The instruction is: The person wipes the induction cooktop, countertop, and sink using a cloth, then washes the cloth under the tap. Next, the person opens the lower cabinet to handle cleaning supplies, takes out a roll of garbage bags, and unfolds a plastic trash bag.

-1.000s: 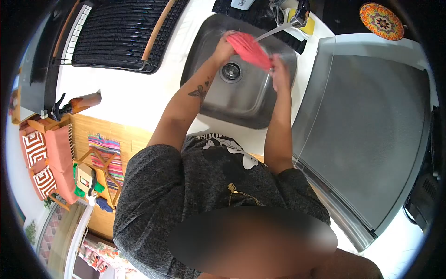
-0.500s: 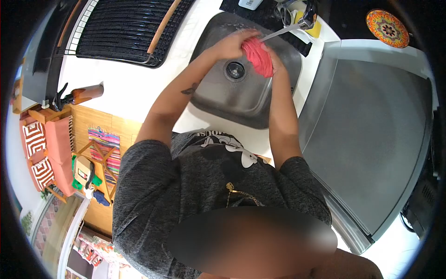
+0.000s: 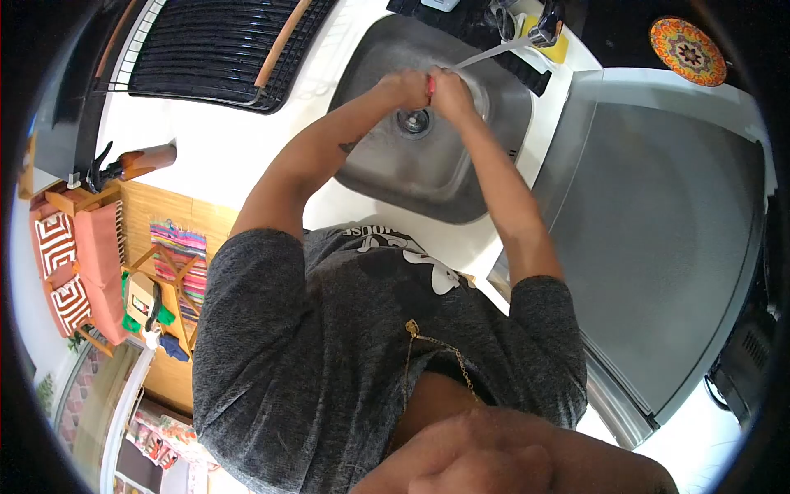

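Red cloth [image 3: 431, 86] shows only as a sliver between the two fists, held over the sink [image 3: 411, 177] toward its far side, just beyond the drain [image 3: 413, 122]. The left hand [image 3: 406, 89] is closed tight around one end and the right hand [image 3: 452, 92] around the other, fingers curled in and knuckles nearly meeting; how much cloth is packed inside each grip cannot be told. A second ago the cloth was stretched out between hands well apart under the water; now it has been gathered up and almost swallowed by the fists, which looks like a squeeze rather than a rinse. The water stream [image 3: 494, 51] comes down from the tap [image 3: 545, 33] at the sink's far right corner and ends by the right hand; whether it strikes the cloth is hidden. Beyond the sink lies a black mat [image 3: 461, 25], and a yellow item [image 3: 555, 49] sits beside the tap. Left of the sink, the white bench [image 3: 222, 156] carries a black dish rack [image 3: 222, 49] with a wooden handle and, nearer the person, an amber spray bottle [image 3: 148, 162]. Right of the sink is a large grey surface [image 3: 658, 230], with a bright patterned disc [image 3: 688, 51] past its far edge. Over the sink, only the tap and its stream seem to crowd the hands; everything else stands outside its rim.
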A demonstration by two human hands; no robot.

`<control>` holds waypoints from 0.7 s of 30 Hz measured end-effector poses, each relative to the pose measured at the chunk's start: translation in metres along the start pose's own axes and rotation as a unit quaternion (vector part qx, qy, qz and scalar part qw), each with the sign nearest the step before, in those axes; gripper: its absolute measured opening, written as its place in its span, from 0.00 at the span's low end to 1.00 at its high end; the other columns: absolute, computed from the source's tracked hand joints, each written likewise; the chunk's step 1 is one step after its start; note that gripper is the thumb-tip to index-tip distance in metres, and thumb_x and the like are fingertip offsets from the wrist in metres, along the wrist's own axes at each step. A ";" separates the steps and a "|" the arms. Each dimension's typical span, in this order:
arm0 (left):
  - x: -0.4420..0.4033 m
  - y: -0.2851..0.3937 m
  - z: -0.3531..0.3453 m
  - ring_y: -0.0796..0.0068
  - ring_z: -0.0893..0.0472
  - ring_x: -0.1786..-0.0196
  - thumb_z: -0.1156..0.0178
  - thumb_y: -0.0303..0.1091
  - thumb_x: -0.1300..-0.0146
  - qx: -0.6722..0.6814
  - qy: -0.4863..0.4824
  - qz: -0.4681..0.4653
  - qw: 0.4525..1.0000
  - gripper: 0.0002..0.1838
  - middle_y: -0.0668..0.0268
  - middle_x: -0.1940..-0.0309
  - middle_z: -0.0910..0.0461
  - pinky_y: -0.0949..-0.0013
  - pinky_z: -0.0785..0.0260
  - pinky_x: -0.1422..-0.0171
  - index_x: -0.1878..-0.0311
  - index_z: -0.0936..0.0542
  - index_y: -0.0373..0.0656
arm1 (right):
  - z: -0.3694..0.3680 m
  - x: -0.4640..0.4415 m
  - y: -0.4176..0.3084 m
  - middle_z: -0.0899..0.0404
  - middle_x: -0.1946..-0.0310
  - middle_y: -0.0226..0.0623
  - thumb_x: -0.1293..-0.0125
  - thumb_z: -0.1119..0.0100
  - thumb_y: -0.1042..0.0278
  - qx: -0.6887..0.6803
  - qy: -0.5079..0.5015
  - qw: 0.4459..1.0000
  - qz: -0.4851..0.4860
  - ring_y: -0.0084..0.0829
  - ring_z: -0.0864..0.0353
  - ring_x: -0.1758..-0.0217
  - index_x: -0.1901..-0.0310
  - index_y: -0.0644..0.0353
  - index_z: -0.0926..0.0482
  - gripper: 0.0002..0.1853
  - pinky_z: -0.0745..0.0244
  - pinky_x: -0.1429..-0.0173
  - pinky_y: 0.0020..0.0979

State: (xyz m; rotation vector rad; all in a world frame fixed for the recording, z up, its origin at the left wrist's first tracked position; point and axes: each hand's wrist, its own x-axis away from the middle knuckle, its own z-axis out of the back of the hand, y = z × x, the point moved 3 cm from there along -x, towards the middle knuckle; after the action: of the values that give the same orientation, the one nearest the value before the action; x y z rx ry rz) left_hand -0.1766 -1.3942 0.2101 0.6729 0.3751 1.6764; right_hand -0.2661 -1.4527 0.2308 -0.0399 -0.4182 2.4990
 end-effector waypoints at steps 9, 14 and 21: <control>0.030 -0.017 -0.051 0.78 0.38 0.85 0.41 0.43 0.53 0.486 -0.210 0.165 0.832 0.16 0.74 0.84 0.33 0.73 0.39 0.79 0.66 0.22 0.41 | -0.022 0.031 0.004 0.22 0.67 0.44 0.54 0.40 0.75 -0.049 0.060 0.997 -0.005 0.49 0.23 0.61 0.64 0.57 0.29 0.13 0.28 0.61 0.43; 0.057 -0.005 -0.058 0.77 0.37 0.85 0.42 0.47 0.47 0.611 -0.188 0.209 0.740 0.18 0.72 0.83 0.32 0.73 0.36 0.76 0.63 0.22 0.41 | -0.042 0.053 0.036 0.21 0.65 0.48 0.52 0.39 0.68 -0.065 -0.005 0.987 -0.147 0.49 0.23 0.57 0.57 0.55 0.26 0.17 0.28 0.56 0.43; 0.075 -0.065 -0.083 0.53 0.20 0.63 0.45 0.47 0.43 -0.060 -0.144 0.035 0.987 0.20 0.49 0.68 0.21 0.54 0.28 0.60 0.69 0.20 0.37 | -0.076 0.125 0.103 0.27 0.49 0.52 0.54 0.34 0.60 -0.132 -0.201 0.944 -0.226 0.47 0.28 0.45 0.48 0.61 0.28 0.30 0.32 0.43 0.40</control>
State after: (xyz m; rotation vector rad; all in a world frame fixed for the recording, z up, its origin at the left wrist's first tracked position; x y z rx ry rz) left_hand -0.1852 -1.2978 0.1242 0.8324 0.0450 1.6245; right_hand -0.4171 -1.4396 0.1355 0.4199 -0.8280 1.9754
